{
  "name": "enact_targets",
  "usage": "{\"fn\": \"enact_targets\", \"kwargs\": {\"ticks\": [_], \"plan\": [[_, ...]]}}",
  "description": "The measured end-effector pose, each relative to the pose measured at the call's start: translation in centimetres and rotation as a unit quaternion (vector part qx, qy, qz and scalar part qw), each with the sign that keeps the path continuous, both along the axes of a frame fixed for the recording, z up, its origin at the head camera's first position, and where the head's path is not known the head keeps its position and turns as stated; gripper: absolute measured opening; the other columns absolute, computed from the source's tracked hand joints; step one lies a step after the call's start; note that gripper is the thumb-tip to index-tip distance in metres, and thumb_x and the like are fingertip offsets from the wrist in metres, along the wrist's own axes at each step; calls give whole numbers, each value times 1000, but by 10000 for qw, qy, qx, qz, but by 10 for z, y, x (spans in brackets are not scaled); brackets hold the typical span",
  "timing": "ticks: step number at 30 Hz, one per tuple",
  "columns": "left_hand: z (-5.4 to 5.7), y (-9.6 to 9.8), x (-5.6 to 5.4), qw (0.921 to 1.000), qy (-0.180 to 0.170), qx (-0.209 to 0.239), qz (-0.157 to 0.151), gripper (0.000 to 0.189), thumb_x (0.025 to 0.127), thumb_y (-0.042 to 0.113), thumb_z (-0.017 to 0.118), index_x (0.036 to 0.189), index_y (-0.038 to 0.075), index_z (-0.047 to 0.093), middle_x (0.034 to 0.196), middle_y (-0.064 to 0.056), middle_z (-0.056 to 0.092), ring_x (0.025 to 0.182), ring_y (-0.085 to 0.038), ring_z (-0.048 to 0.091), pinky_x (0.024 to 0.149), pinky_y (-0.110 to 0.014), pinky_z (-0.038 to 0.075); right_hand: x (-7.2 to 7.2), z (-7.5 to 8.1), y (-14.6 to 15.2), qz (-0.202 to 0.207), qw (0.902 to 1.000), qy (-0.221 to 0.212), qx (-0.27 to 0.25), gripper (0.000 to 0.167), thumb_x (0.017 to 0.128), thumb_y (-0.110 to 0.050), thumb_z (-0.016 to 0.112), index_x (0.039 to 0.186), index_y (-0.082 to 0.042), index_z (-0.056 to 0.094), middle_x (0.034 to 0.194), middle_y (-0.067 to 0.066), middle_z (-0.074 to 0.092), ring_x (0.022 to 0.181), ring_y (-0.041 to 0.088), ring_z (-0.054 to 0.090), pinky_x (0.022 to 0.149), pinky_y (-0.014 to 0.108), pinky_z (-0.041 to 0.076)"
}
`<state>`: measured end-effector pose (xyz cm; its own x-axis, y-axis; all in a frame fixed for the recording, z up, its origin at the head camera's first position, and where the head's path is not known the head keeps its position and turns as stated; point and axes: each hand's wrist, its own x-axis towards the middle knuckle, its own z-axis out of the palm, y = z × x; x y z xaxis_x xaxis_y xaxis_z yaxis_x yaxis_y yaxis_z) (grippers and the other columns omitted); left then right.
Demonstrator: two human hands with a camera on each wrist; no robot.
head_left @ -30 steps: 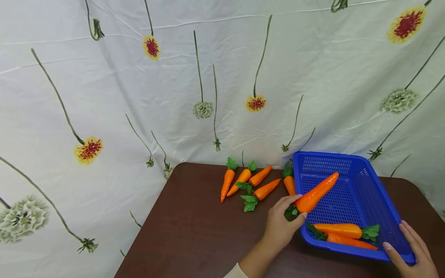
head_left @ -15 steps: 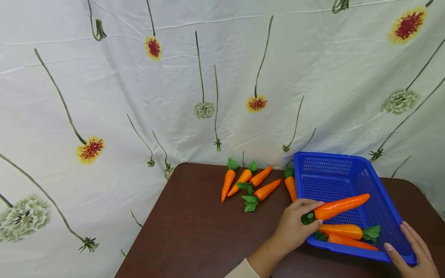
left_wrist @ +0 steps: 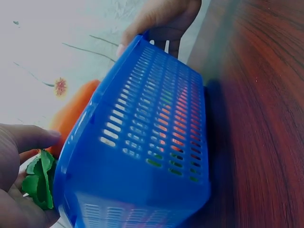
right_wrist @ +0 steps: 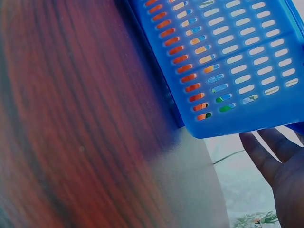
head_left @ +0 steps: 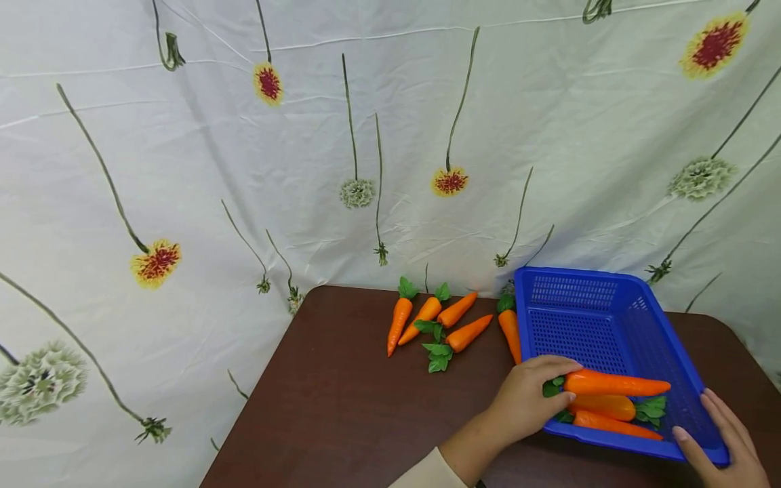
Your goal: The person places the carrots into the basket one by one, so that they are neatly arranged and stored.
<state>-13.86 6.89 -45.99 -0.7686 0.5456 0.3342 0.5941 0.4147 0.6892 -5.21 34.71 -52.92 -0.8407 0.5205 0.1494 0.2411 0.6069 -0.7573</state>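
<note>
Shines vivid orange on the held carrot (head_left: 619,383) in the grip of the left hand (head_left: 529,396), green on its leaves (left_wrist: 42,183); pales to yellower orange on the neighbouring carrot (head_left: 607,407) just beside the grip; shows deep blue, patterned with slots, on the basket (head_left: 570,335) right of the grip; reads dark red-brown, streaked, on the table (head_left: 342,407) left of the grip; spreads white over the cloth (head_left: 293,156) beyond the grip, printed with yellow-and-red flowers (head_left: 449,181)
</note>
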Motion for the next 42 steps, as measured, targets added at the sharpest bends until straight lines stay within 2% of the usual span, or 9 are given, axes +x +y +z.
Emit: {"fn": "enact_targets", "kwargs": {"ticks": [4,10,14,17,20,24,27,32,42], "plan": [[3,1,3,9999,89,-94,-75,40,95,24,72,135,27,66,136,16,63,128,2,55,101,-9,44,0,0,0,-32,10000,20,-20,75,98,-26,62,161,-9,25,170,16,15,156,41,13,125,61,11],[4,3,4,9997,223,-95,-85,40,96,24,71,136,26,66,136,16,63,128,1,55,101,-8,43,-1,-2,1,-62,10000,77,-7,74,98,-25,62,161,-10,26,170,15,16,157,37,13,127,53,8],[4,3,4,9997,177,-90,-146,45,96,28,70,141,26,61,141,15,60,133,-1,52,105,-14,44,0,-2,1,-89,9999,77,32,75,98,-25,63,161,-11,26,170,13,16,157,35,13,127,38,5],[4,3,4,9998,-110,-143,-108,61,94,35,73,150,31,50,154,14,48,144,-7,42,111,-26,45,0,-2,0,-125,9998,163,60,74,97,-25,64,160,-13,28,171,8,17,157,31,14,119,17,2],[3,3,5,9987,-497,-108,63,79,90,42,76,156,38,35,163,13,34,152,-12,32,114,-36,45,0,-1,-1,-147,9996,231,71,73,96,-24,65,160,-14,30,171,4,17,157,28,14,110,8,1],[4,3,4,9962,-809,138,290,88,88,45,77,158,42,25,164,14,28,150,-12,34,112,-38,46,0,0,-1,-92,9999,126,59,74,97,-25,64,161,-13,27,171,9,16,158,31,11,127,31,5],[4,2,3,9948,-902,305,360,89,87,44,78,158,42,24,163,15,29,149,-12,35,112,-38,46,0,1,-1,-51,10000,49,34,75,97,-25,63,161,-12,25,170,12,15,158,34,9,128,51,7],[4,0,2,9947,-841,428,418,88,88,43,78,159,39,27,162,12,31,148,-13,37,112,-37,46,0,0,0,-69,10000,37,17,75,97,-26,63,161,-12,25,171,11,15,158,33,10,128,49,7],[3,-10,-2,9902,-1024,648,694,85,88,43,77,158,41,28,161,11,35,146,-15,40,111,-41,47,0,0,-1,-99,9999,-50,-19,76,97,-26,63,161,-11,25,170,13,15,157,37,11,126,58,10]]}}
